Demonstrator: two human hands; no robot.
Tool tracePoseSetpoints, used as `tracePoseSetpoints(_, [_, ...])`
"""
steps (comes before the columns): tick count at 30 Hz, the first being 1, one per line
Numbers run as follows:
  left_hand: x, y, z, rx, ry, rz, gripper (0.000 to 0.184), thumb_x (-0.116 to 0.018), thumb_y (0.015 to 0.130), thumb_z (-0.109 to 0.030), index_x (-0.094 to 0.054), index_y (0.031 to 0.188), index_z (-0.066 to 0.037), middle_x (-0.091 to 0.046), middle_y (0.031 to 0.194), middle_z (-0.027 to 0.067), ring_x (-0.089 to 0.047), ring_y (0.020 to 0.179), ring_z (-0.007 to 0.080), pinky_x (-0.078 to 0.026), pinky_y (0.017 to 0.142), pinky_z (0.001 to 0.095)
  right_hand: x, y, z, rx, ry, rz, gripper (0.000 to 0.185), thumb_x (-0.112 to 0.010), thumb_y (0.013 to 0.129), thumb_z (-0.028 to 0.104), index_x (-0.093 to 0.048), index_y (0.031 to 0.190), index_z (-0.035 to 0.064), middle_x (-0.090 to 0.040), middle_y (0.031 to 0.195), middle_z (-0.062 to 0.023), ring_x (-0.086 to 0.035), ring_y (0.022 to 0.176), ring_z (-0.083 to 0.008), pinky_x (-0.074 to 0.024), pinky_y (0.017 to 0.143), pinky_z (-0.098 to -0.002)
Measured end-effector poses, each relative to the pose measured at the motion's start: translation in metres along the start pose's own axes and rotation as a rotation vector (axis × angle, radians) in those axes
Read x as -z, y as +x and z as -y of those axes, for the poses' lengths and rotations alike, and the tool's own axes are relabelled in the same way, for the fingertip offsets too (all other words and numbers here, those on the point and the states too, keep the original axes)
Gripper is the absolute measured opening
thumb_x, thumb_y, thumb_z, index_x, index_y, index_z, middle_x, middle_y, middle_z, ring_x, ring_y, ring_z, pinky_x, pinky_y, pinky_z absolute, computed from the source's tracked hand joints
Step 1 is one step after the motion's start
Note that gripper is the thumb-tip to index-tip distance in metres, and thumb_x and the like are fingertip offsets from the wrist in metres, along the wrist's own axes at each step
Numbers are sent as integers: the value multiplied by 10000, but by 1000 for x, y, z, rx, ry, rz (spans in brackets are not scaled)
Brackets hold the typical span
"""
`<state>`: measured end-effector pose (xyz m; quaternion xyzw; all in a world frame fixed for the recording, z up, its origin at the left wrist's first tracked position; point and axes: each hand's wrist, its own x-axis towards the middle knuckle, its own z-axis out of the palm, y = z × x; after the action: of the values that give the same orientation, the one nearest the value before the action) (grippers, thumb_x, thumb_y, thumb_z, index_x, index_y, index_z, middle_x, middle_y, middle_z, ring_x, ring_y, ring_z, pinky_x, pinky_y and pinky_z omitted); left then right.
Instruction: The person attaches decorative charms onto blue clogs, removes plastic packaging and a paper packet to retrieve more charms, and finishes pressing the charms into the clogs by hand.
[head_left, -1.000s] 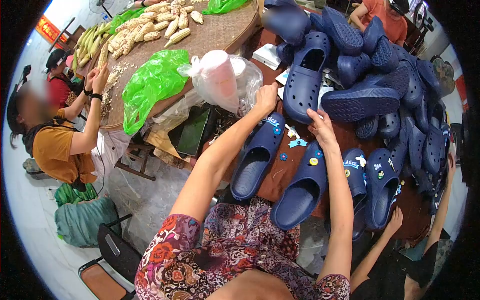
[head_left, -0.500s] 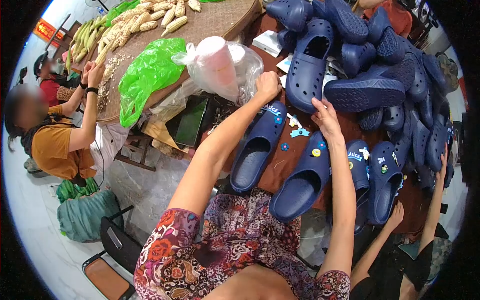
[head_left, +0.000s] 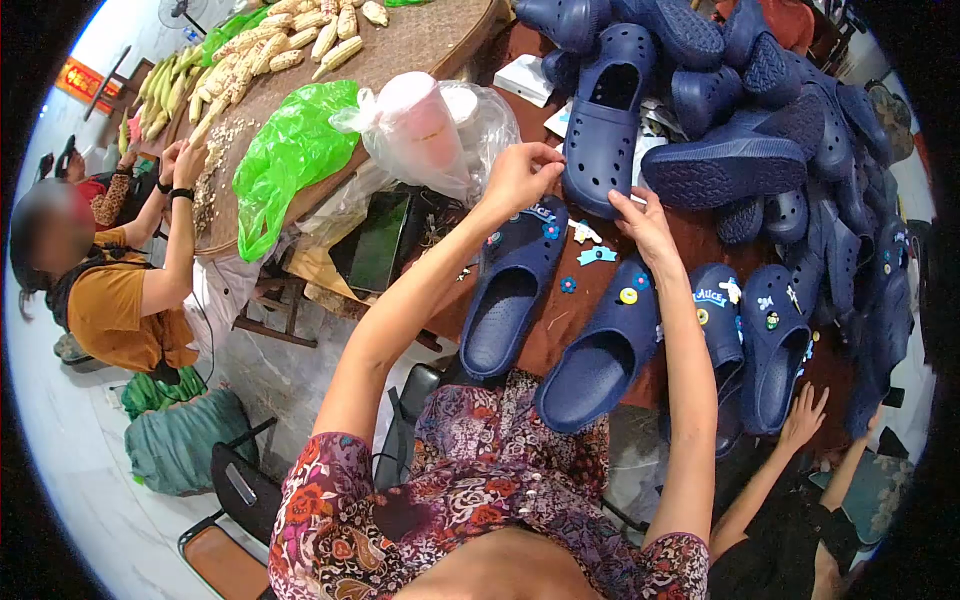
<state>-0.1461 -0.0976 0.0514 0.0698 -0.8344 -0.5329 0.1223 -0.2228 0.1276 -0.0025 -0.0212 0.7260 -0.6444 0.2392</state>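
My left hand is closed in a pinch beside the toe of a navy clog; whatever is between its fingertips is too small to make out. At the clog's toe end, my right hand has its thumb and fingers together, with a small white bit showing at the tips. Below my hands lie a navy clog with charms and another with a yellow charm. Between them on the brown tabletop are a light-blue charm, a white charm and a blue flower charm.
Navy clogs are heaped at the right. Decorated clogs lie near another person's hand. Left are a bagged pink cup, a green plastic bag, a dark tablet-like device and corn cobs. A person handles corn there.
My left hand has turned, bringing its pinched fingertips into view beside the clog. My right hand stays at the toe. The other person's hand at lower right has spread its fingers.
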Motion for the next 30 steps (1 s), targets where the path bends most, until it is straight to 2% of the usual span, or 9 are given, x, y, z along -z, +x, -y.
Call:
tracePoseSetpoints(2, [7,-11,-11,289,-344,160,232,-625,928,-167,-677,1077,3,-680,840,32,-607,627,58,-475,490,188,-3,-4,-1,49,-45,-30,814,-773,807,353,-334,1359,-54,-529,1260,-222,-551,1142,-272,-460,943,-382])
tracePoseSetpoints(4, [9,-12,-3,342,-460,230,244,-616,938,-179,-664,1106,-8,-680,896,32,-578,619,51,-454,488,186,-6,-8,-4,179,-147,-115,658,-749,836,230,-400,1318,-51,-544,1210,-225,-573,1114,-292,-491,929,-351])
tracePoseSetpoints(9, [11,-17,-2,497,-750,342,254,-598,958,-186,-644,1155,-32,-673,979,17,-510,591,15,-394,457,166,-5,-15,-8,386,-351,-174,483,-731,820,169,-518,1222,9,-522,1177,-202,-591,1064,-284,-520,895,-370])
tracePoseSetpoints(13, [13,-20,-10,443,-727,325,234,-608,948,-188,-672,1102,-24,-679,924,14,-547,626,23,-419,464,173,-7,-32,4,450,-405,-171,351,-700,829,129,-576,1138,15,-533,1137,-156,-606,1002,-247,-548,837,-360])
tracePoseSetpoints(15, [13,-20,-19,155,-43,69,199,-629,908,-153,-708,1034,-21,-696,911,116,-644,626,173,-515,546,308,-9,-33,1,502,-442,-193,314,-688,832,113,-590,1114,19,-544,1103,-145,-613,977,-244,-557,811,-354])
tracePoseSetpoints(16, [9,-14,-7,-144,254,-121,163,-637,856,-119,-723,966,-35,-677,888,184,-668,715,330,-531,655,412,-6,-31,-5,484,-455,-208,297,-677,836,96,-591,1111,22,-548,1079,-136,-605,984,-228,-555,800,-335])
tracePoseSetpoints(19, [9,7,2,-321,426,-190,155,-625,835,-113,-731,923,-43,-659,877,201,-647,774,401,-521,723,455,0,-28,-11,497,-527,-236,242,-650,846,60,-595,1078,17,-558,1073,-119,-608,977,-215,-562,795,-312])
tracePoseSetpoints(25, [4,45,15,-280,822,-86,169,-604,824,-158,-732,897,-76,-674,878,143,-674,841,333,-543,721,431,-1,-36,-3,486,-525,-221,237,-641,854,76,-594,1079,17,-591,1057,-126,-624,977,-229,-558,786,-323])
tracePoseSetpoints(30, [-6,59,34,-152,1076,62,110,-697,731,-153,-743,788,-70,-716,821,151,-715,794,296,-569,657,386,-3,-35,-6,522,-513,-223,228,-632,861,72,-587,1075,7,-605,1034,-134,-642,944,-233,-556,772,-328])
